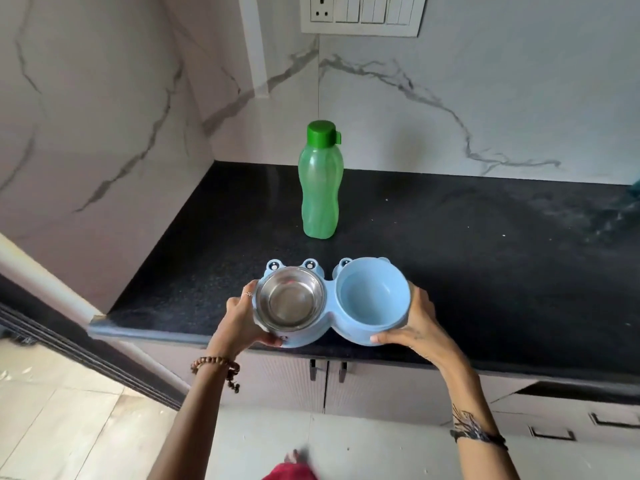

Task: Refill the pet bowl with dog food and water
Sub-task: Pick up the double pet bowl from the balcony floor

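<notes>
No words can be read on anything. The blue pet bowl (332, 308) sits at the near edge of the black bench (467, 254) — the left hand (242, 322) and right hand (417, 323) each grip one end, fingers curled round it. The green bottle (320, 183) stands at 12 o'clock, apart.

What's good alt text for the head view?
Two hands, left and right, hold an empty blue double pet bowl at the edge of a black counter; a capped green bottle stands behind it.
</notes>
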A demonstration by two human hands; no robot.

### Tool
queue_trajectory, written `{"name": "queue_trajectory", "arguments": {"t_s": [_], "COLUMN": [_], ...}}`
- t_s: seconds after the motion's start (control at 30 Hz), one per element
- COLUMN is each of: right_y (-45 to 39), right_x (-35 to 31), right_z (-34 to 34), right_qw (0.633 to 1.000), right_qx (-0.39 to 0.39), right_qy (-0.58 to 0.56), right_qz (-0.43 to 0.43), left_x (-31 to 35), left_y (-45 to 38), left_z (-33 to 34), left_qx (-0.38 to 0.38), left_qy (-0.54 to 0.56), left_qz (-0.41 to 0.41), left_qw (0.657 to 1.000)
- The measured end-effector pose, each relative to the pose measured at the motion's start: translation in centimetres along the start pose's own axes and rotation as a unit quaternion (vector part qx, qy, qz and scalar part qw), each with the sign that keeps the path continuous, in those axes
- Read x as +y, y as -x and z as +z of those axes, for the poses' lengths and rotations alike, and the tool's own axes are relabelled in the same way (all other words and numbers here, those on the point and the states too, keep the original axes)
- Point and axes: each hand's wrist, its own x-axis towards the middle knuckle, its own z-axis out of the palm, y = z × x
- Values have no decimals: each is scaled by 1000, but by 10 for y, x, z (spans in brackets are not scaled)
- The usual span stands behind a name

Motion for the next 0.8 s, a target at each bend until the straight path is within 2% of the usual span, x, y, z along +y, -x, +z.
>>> {"name": "queue_trajectory", "arguments": {"t_s": [0.17, 0.4, 0.8], "right_y": [-34, -81, -108], "right_x": [14, 24, 31], "right_z": [0, -9, -9], "right_qw": [999, 996, 991], "right_qx": [21, 37, 49], "right_qy": [41, 43, 28], "right_qz": [26, 73, 122], "left_x": [3, 12, 0], "left_y": [-40, -104, -156], "left_z": [8, 23, 28], "left_qx": [-18, -39, -72], "left_qy": [13, -14, -105], "left_qz": [-65, -73, -5], "left_qw": [998, 997, 992]}}
